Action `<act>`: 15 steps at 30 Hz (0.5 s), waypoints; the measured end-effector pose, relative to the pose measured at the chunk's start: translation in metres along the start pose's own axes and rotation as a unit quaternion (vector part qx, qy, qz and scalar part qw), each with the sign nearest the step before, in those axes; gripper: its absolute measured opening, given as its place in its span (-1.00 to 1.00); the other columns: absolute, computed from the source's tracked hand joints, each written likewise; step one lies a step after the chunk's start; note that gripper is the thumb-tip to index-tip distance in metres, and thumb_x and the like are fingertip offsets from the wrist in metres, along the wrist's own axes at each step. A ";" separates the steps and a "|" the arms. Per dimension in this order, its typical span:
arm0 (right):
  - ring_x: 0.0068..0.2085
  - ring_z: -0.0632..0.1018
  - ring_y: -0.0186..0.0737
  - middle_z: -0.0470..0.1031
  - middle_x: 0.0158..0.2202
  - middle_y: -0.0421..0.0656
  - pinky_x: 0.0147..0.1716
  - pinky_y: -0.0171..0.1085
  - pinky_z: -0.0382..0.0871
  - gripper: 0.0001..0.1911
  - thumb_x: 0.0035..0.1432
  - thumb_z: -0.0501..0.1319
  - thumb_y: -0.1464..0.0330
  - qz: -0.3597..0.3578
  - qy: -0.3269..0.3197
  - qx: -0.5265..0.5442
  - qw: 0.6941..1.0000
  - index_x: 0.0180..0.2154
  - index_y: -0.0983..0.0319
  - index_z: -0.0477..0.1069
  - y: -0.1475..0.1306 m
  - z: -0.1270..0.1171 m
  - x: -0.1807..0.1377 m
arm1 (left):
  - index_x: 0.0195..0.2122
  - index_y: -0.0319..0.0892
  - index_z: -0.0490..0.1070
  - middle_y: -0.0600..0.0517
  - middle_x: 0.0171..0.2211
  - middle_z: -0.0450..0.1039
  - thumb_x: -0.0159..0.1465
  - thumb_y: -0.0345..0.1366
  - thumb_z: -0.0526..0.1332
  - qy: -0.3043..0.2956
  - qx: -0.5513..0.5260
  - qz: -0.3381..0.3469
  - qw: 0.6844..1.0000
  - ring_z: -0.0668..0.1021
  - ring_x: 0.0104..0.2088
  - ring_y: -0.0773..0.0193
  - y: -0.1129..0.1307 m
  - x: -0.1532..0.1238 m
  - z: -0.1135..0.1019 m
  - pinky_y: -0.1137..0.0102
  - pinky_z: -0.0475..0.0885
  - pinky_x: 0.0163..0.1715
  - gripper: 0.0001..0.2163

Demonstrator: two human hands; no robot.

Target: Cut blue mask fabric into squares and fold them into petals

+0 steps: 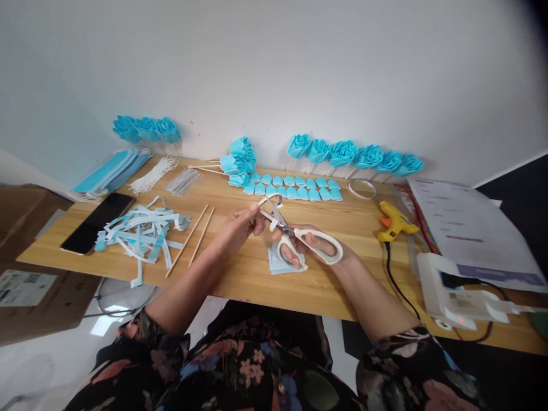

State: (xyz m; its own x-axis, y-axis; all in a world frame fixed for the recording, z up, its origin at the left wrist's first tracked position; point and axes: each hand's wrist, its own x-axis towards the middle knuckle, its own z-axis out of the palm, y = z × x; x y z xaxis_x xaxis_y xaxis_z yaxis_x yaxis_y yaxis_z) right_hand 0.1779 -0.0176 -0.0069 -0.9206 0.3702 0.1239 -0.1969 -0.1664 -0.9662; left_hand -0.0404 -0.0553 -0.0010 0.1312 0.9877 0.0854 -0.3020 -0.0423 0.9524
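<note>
My right hand (310, 242) has its fingers through the white handles of a pair of scissors (319, 244). The scissor blades point away to the left and appear parted. Between the fingers of my left hand (246, 221), closed in a pinch, is a thin pale looped strip (269, 198); it lies against the blades, and its exact kind is unclear. Below the scissors lies a small stack of light blue sheets (278, 264), partly covered by my right hand. Beyond both hands, folded blue petals (295, 193) are set out in two rows.
Blue flowers on sticks (342, 153) line the wall. Leftward lie cut strips (141, 228), two wooden sticks (188, 242), a phone (98, 222), face masks (113, 171), white cords (153, 174) and thin wires (183, 181). Rightward are a ring (362, 189), a yellow glue gun (396, 221), paper (471, 228) and a power strip (445, 291).
</note>
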 end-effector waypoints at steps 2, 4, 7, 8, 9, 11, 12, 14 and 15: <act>-0.50 0.47 -0.37 0.43 -0.38 -0.15 -0.57 -0.38 0.33 -0.32 0.25 0.10 -0.13 -0.002 -0.004 0.008 1.000 0.05 0.33 0.37 -0.001 0.001 0.001 | -0.68 -0.20 0.33 0.03 -0.63 0.30 0.25 0.17 0.19 -0.014 0.032 0.001 0.999 0.36 -0.50 0.31 -0.002 -0.001 -0.001 0.36 0.21 -0.39 -0.44; -0.51 0.47 -0.36 0.43 -0.37 -0.15 -0.59 -0.38 0.32 -0.31 0.23 0.11 -0.15 0.002 -0.006 0.014 1.000 0.04 0.33 0.36 -0.002 0.002 0.001 | -0.65 -0.21 0.37 0.01 -0.59 0.34 0.26 0.17 0.19 -0.030 0.066 0.002 0.997 0.38 -0.48 0.30 -0.005 -0.003 -0.002 0.35 0.24 -0.35 -0.45; -0.51 0.47 -0.35 0.42 -0.38 -0.14 -0.60 -0.38 0.28 -0.30 0.23 0.09 -0.16 -0.009 -0.004 0.000 1.000 0.01 0.33 0.37 -0.001 0.003 0.002 | -0.63 -0.21 0.37 -0.01 -0.53 0.39 0.27 0.15 0.18 -0.049 0.106 0.004 0.993 0.42 -0.41 0.26 -0.006 -0.004 -0.003 0.33 0.28 -0.27 -0.47; -0.51 0.47 -0.35 0.42 -0.39 -0.14 -0.59 -0.38 0.28 -0.31 0.24 0.08 -0.16 -0.013 -0.005 -0.004 1.000 0.00 0.33 0.38 -0.001 0.003 0.002 | -0.62 -0.20 0.37 -0.02 -0.52 0.39 0.27 0.14 0.19 -0.050 0.114 0.004 0.992 0.44 -0.39 0.24 -0.005 -0.005 -0.003 0.32 0.28 -0.25 -0.48; -0.52 0.47 -0.35 0.42 -0.40 -0.15 -0.58 -0.38 0.27 -0.32 0.24 0.08 -0.15 -0.017 -0.007 -0.005 1.000 -0.01 0.33 0.38 0.000 0.003 0.002 | -0.62 -0.20 0.36 -0.01 -0.51 0.39 0.27 0.13 0.20 -0.048 0.118 0.005 0.992 0.44 -0.38 0.23 -0.004 -0.006 -0.003 0.32 0.29 -0.24 -0.49; -0.52 0.46 -0.36 0.42 -0.41 -0.16 -0.58 -0.38 0.29 -0.34 0.24 0.09 -0.14 -0.020 -0.010 0.006 1.000 0.00 0.32 0.38 0.001 0.002 0.002 | -0.58 -0.20 0.37 0.00 -0.50 0.38 0.27 0.09 0.21 -0.041 0.121 0.009 0.992 0.43 -0.37 0.23 -0.002 -0.007 -0.002 0.32 0.29 -0.23 -0.54; -0.52 0.46 -0.36 0.42 -0.41 -0.16 -0.58 -0.38 0.30 -0.34 0.24 0.10 -0.14 -0.020 -0.009 0.015 1.000 0.00 0.32 0.37 0.001 0.002 0.003 | -0.56 -0.19 0.38 0.00 -0.49 0.38 0.28 0.05 0.21 -0.039 0.121 0.014 0.992 0.43 -0.37 0.23 0.000 -0.007 -0.002 0.32 0.29 -0.22 -0.57; -0.52 0.45 -0.36 0.41 -0.40 -0.17 -0.58 -0.38 0.32 -0.33 0.24 0.11 -0.14 -0.023 -0.008 0.027 0.999 0.02 0.32 0.36 0.002 0.001 0.003 | -0.53 -0.19 0.40 0.01 -0.47 0.38 0.29 -0.03 0.21 -0.039 0.118 0.026 0.992 0.42 -0.35 0.22 0.003 -0.008 -0.001 0.32 0.30 -0.20 -0.64; -0.52 0.46 -0.36 0.41 -0.40 -0.17 -0.58 -0.38 0.32 -0.32 0.23 0.11 -0.14 -0.023 -0.009 0.027 0.999 0.03 0.32 0.36 0.003 0.001 0.003 | -0.51 -0.19 0.41 0.00 -0.45 0.38 0.28 -0.06 0.21 -0.042 0.114 0.031 0.992 0.42 -0.33 0.21 0.004 -0.008 -0.001 0.32 0.31 -0.19 -0.67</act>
State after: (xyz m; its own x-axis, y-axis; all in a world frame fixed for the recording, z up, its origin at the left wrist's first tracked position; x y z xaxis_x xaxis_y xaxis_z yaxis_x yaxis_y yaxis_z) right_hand 0.1745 -0.0175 -0.0091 -0.9163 0.3617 0.1719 -0.2564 -0.2000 -0.9457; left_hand -0.0437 -0.0636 0.0023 0.2011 0.9664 0.1602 -0.0911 -0.1444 0.9853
